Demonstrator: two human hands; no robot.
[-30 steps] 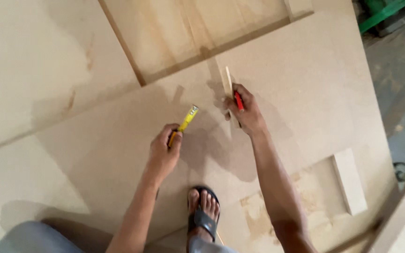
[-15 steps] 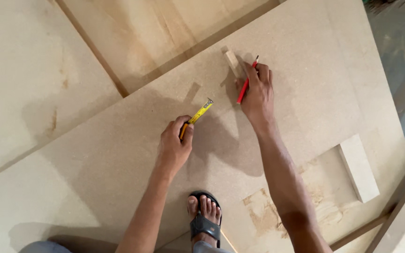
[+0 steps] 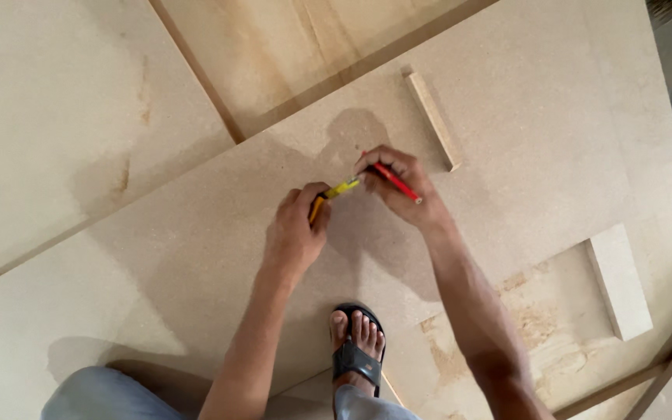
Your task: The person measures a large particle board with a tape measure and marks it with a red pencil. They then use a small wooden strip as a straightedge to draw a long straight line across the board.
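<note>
My left hand [image 3: 299, 229] grips a yellow tape measure [image 3: 320, 206] over a large pale fibreboard sheet [image 3: 196, 264]. A short length of yellow tape [image 3: 344, 187] runs from it to my right hand [image 3: 398, 187]. That hand pinches the tape's end while a red pencil [image 3: 395, 182] lies between its fingers. The two hands are close together above the middle of the board.
A thin wooden strip [image 3: 432, 118] lies on the board just beyond my right hand. A pale wooden block [image 3: 618, 281] rests at the right by a cut-out. More sheets [image 3: 56, 101] lie at the far left. My sandalled foot [image 3: 356, 346] stands at the near edge.
My right hand has come left from the wooden strip to the tape measure and taken the tape's end. The tape now spans between both hands. The view has shifted slightly.
</note>
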